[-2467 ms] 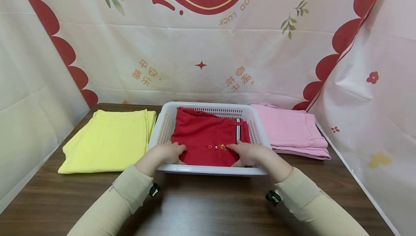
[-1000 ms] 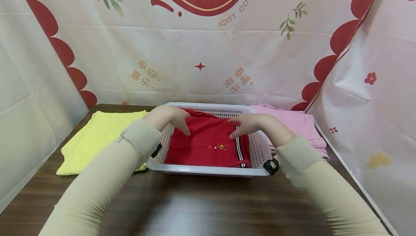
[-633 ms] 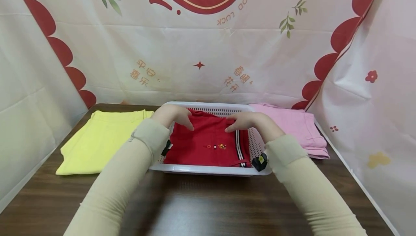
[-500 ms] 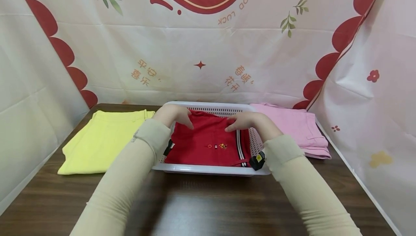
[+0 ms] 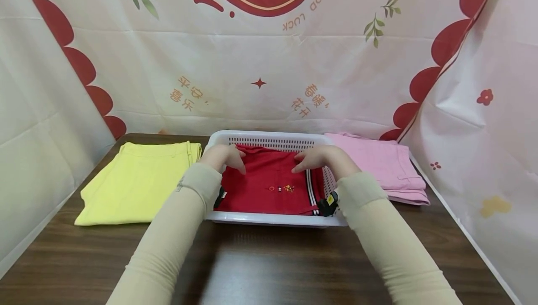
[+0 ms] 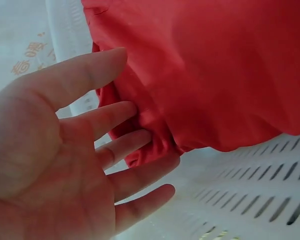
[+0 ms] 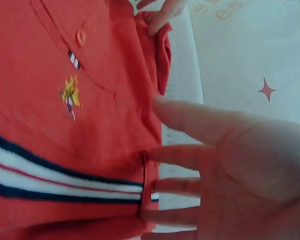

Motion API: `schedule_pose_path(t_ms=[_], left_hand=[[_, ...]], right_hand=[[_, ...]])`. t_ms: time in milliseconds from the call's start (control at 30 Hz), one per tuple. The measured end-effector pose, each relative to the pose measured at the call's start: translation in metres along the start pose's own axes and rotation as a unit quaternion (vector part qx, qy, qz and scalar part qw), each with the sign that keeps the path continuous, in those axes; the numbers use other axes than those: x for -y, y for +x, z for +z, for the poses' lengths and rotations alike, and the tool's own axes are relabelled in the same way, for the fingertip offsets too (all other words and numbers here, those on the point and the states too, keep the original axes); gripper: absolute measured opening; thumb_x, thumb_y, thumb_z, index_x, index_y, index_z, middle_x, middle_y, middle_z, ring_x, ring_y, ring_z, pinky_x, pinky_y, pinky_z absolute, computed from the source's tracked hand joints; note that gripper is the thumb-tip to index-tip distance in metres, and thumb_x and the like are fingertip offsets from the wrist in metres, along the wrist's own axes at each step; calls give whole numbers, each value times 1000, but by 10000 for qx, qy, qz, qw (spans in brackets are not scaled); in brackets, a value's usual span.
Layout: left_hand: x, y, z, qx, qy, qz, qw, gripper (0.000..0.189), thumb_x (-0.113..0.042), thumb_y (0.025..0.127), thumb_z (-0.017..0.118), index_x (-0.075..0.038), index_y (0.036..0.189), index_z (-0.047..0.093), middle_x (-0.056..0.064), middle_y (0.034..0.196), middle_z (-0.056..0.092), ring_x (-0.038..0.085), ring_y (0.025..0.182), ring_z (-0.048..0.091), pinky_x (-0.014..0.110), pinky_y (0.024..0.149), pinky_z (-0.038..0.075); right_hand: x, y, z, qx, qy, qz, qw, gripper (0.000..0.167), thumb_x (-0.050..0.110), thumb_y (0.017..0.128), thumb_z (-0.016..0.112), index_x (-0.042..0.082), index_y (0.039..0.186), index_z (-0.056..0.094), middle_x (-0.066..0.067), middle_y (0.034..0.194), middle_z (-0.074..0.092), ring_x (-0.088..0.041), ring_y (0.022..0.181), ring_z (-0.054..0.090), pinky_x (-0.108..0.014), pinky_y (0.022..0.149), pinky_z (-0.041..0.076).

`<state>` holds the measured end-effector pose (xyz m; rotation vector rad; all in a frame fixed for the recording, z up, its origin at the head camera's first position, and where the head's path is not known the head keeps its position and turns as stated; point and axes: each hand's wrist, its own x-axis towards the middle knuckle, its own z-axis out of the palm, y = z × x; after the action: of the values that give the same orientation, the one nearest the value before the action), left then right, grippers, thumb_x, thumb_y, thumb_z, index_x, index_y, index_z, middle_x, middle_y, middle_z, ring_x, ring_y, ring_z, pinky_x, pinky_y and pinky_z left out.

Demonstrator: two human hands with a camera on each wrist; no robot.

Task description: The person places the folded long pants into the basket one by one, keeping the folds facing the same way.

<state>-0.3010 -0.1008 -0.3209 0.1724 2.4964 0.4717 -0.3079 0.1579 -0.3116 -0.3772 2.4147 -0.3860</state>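
A folded red garment (image 5: 265, 179) with a button, a small yellow emblem and a dark-and-white striped band lies in a white slotted plastic basket (image 5: 269, 219). At its far left part is my left hand (image 5: 224, 156), thumb apart from the fingers. In the left wrist view, the fingertips of the left hand (image 6: 65, 145) touch the garment's edge (image 6: 145, 150), beside the basket wall. On the far right my right hand (image 5: 321, 158) has its fingers at the edge near the striped band. Its fingers look extended in the right wrist view, the thumb touching the red cloth (image 7: 100, 115).
Folded yellow pants (image 5: 138, 183) lie left of the basket on a dark wooden table (image 5: 269, 267). To the right lie folded pink pants (image 5: 378, 162), partly behind the right forearm. A printed curtain (image 5: 252, 53) hangs close behind the table.
Both hands have gone from the garment's near side to its far side, then edged inward slightly. The garment's striped band now reaches nearer the basket's front.
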Motion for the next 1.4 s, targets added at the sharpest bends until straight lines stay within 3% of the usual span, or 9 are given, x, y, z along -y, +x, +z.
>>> schedule_pose_path(t_ms=[167,367,600,833,1067,1167,1267,1400], left_hand=[[3,1,3,-47,-194,-34,9998,67,-24,88,63,-12,148,37,15,157,8,33,138,17,45,104,35],[-2,1,10,-291,613,-231,9974,71,-29,85,66,-17,149,37,16,156,11,34,137,21,44,105,32],[-8,-3,19,-567,374,-502,9964,76,-25,80,74,-18,147,40,14,153,16,34,129,31,44,99,41],[-5,-4,21,-559,636,-421,9955,87,-24,74,81,-20,149,37,15,150,17,34,126,35,43,97,43],[-3,6,26,-479,1019,-528,9922,104,-27,64,88,-21,151,30,14,152,15,34,127,34,42,93,46],[-5,9,31,-485,1377,-622,9873,109,-28,63,89,-19,152,27,12,154,12,33,125,35,40,89,49],[-12,2,35,-617,1988,-520,9767,106,-30,64,88,-13,151,30,16,153,17,33,119,41,41,89,48],[-20,-5,39,-823,2628,-264,9610,96,-32,67,86,-4,145,37,22,143,31,32,112,48,48,87,47]], right_hand=[[3,4,0,95,-15,80,9999,69,37,92,62,4,147,37,-18,149,34,-35,137,25,-51,109,23],[2,9,2,67,-129,110,9998,67,37,91,63,5,145,40,-19,150,33,-35,138,24,-50,109,24],[1,10,6,21,-669,177,9976,86,34,78,78,8,148,36,-21,149,30,-35,134,26,-51,106,29],[8,6,11,10,-1143,699,9910,103,26,69,86,18,152,26,-22,144,27,-36,128,26,-46,89,48],[5,20,15,113,-936,971,9908,110,18,66,88,18,154,21,-21,145,25,-37,129,25,-43,79,54],[0,32,18,126,-1109,988,9888,116,21,60,90,18,154,21,-21,145,25,-39,129,25,-43,75,55],[1,32,17,122,-1080,999,9890,117,21,59,91,19,153,22,-21,143,26,-39,127,27,-42,73,55],[4,18,9,101,-1149,725,9907,104,23,66,88,17,152,28,-20,143,32,-36,126,31,-45,85,51]])
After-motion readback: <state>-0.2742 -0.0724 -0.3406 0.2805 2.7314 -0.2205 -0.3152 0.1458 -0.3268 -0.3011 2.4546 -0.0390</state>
